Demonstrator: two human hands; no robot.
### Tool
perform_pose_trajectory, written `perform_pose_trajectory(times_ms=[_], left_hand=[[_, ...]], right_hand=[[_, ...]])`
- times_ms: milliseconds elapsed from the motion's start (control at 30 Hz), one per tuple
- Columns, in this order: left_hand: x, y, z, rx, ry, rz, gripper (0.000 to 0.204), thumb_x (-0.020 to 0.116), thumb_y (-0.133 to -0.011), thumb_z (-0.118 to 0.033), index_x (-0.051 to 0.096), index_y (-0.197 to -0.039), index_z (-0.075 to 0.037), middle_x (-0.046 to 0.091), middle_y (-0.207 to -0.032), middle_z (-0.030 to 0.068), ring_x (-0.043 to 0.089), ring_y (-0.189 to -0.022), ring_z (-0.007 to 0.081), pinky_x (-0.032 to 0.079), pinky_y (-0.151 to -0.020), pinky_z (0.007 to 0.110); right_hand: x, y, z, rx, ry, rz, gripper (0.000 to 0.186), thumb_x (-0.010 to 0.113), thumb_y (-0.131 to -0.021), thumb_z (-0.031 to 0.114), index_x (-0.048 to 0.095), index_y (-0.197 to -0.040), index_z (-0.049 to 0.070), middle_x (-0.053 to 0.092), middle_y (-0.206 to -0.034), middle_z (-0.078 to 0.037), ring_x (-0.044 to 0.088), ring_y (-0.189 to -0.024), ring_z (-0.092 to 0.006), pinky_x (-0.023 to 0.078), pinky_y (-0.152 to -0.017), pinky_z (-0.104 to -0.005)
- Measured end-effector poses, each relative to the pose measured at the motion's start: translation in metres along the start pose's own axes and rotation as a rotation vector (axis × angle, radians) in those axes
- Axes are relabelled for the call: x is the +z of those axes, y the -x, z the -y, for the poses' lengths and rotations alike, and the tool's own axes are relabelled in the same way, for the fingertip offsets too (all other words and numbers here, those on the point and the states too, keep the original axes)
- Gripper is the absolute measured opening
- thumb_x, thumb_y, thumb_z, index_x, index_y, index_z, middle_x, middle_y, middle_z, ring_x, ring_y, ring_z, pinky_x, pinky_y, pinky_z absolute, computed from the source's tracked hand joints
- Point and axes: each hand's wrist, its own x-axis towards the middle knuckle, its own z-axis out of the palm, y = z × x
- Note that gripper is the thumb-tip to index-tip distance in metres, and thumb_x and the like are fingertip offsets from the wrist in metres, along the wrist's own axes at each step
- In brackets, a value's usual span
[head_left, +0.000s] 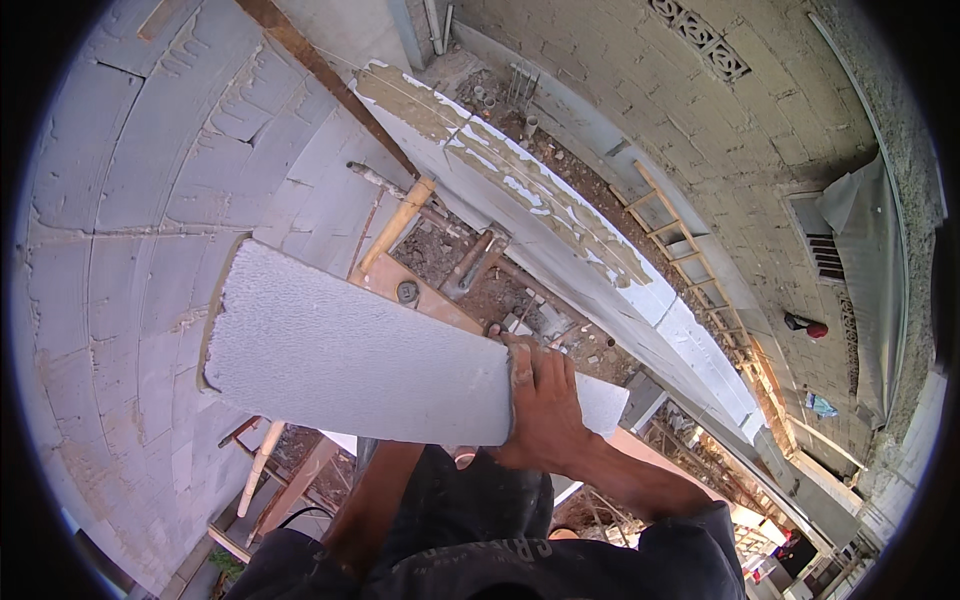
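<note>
We see a pale grey, grainy block, light grey block wall with tan mortar on top, an orange-brown ladder, and black sleeves.

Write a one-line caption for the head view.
Right hand grips the near end of a white aerated concrete block above a mortar-topped block wall; left forearm passes beneath it.

Right hand grips grey block end; mortared wall top beyond.

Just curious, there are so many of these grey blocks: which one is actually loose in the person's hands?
The large rough-faced block held across the body by the right hand; the others are mortared into the curved wall at left.
</note>
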Motion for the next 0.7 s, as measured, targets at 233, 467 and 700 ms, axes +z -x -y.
perform_pose_trajectory(times_ms=[233,467,700], left_hand=[[0.092,0.027,0.013,-0.158,0.046,0.048,0.053,0.041,-0.098,-0.052,0.042,-0.138,-0.016,0.054,-0.122,0.0118,0.060,-0.104,0.0238,0.054,-0.081,0.039],[0.218,0.044,-0.004,-0.292,0.000,0.465,0.079,0.019,-0.097,-0.067,0.040,-0.142,-0.005,0.058,-0.123,0.0103,0.057,-0.109,0.0204,0.042,-0.100,0.041],[0.225,-0.031,-0.016,0.167,-0.105,0.783,0.081,0.026,-0.099,-0.063,0.042,-0.139,0.005,0.052,-0.136,0.0204,0.047,-0.129,0.0276,0.032,-0.111,0.037]], right_hand=[[-0.087,0.028,0.016,0.105,0.080,-0.111,0.125,0.089,-0.051,0.033,0.018,-0.145,-0.008,0.040,-0.124,-0.027,0.040,-0.119,-0.0418,0.030,-0.101,-0.0554],[-0.212,-0.016,0.009,0.176,0.194,-0.147,0.124,0.084,-0.049,0.021,0.018,-0.150,-0.004,0.036,-0.131,-0.024,0.040,-0.126,-0.0401,0.034,-0.110,-0.0526],[-0.242,-0.143,-0.006,0.323,0.308,-0.203,0.123,0.082,-0.042,0.019,0.029,-0.153,0.010,0.047,-0.115,-0.015,0.054,-0.109,-0.0320,0.045,-0.103,-0.0459]])
